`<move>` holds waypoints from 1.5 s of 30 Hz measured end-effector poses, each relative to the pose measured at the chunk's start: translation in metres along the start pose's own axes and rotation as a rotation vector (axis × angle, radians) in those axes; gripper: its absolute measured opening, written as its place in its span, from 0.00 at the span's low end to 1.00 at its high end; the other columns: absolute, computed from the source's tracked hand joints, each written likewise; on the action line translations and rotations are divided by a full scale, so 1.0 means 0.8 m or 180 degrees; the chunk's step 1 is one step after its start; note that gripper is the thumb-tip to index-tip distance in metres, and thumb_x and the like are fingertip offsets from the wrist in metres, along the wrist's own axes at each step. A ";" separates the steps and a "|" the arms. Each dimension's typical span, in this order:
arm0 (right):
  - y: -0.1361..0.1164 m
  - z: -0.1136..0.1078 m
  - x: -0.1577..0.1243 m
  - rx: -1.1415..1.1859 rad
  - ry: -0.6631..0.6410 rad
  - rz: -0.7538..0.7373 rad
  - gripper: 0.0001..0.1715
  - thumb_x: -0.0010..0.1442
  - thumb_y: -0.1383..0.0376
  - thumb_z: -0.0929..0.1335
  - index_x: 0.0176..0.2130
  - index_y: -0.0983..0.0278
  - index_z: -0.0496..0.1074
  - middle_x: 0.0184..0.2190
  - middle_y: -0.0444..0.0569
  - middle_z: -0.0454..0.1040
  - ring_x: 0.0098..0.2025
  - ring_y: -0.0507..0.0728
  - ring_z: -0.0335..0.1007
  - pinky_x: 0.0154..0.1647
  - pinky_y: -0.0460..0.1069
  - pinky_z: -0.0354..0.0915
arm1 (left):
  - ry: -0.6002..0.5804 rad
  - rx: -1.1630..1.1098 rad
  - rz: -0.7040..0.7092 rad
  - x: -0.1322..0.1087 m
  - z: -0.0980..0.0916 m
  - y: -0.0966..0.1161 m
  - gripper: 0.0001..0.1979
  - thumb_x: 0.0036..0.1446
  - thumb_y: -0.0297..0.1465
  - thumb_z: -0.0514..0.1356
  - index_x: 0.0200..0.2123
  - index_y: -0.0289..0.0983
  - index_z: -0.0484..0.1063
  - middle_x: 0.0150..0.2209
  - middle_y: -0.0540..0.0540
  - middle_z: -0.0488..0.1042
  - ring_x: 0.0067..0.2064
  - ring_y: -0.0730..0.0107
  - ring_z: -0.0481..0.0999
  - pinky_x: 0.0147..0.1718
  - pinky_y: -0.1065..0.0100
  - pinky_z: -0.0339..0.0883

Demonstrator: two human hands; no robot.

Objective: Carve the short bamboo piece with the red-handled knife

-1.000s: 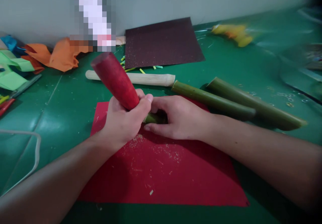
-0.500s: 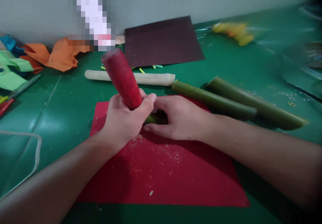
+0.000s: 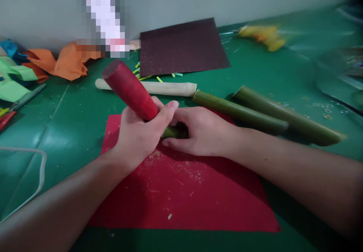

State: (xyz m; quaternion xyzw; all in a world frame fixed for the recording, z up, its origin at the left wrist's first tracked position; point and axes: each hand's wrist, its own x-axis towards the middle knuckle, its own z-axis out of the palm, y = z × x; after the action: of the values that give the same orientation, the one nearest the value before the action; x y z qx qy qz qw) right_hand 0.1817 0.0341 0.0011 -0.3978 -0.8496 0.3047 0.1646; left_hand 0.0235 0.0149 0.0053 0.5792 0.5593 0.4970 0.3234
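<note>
My left hand (image 3: 138,135) is wrapped around a thick red cylindrical handle (image 3: 130,89), which leans up and to the left. The tool's other end is hidden behind my fingers, so its kind does not show. Close beside it, my right hand (image 3: 201,131) is closed around a short green bamboo piece (image 3: 175,132), pressing it down over a red sheet (image 3: 184,199). Only a little of this bamboo shows between the two hands. Pale shavings (image 3: 155,157) lie scattered on the sheet just in front of them.
Behind my hands lie a pale peeled stick (image 3: 170,88), two green bamboo lengths (image 3: 241,112) and a dark brown sheet (image 3: 184,48). Orange cloth (image 3: 70,61) and red-handled scissors (image 3: 8,119) are at left. A yellow object (image 3: 263,36) sits at the back right.
The top of the red handle has tipped down and to the left, with my left thumb shifting slightly right. My right hand stays almost in place on the bamboo.
</note>
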 end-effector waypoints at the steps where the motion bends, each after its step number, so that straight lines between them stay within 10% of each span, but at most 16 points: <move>1: 0.001 0.000 0.000 0.0012 0.0003 -0.0013 0.15 0.55 0.55 0.71 0.33 0.63 0.68 0.26 0.42 0.68 0.25 0.49 0.56 0.27 0.48 0.49 | -0.0030 -0.0001 -0.0015 -0.001 0.001 0.000 0.12 0.53 0.33 0.66 0.21 0.39 0.69 0.20 0.54 0.71 0.24 0.77 0.71 0.25 0.75 0.69; 45: 0.002 0.001 0.000 0.0247 -0.0014 -0.0058 0.13 0.56 0.57 0.71 0.37 0.63 0.72 0.31 0.46 0.75 0.32 0.54 0.68 0.32 0.48 0.58 | -0.0674 -0.0471 0.0330 -0.008 -0.007 -0.002 0.16 0.56 0.31 0.61 0.19 0.36 0.62 0.19 0.55 0.61 0.21 0.82 0.62 0.22 0.78 0.63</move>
State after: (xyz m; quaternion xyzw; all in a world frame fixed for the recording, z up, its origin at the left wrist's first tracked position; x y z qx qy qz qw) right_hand 0.1822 0.0344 -0.0008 -0.3826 -0.8411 0.3368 0.1807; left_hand 0.0182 0.0083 0.0042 0.6311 0.4532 0.4891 0.3964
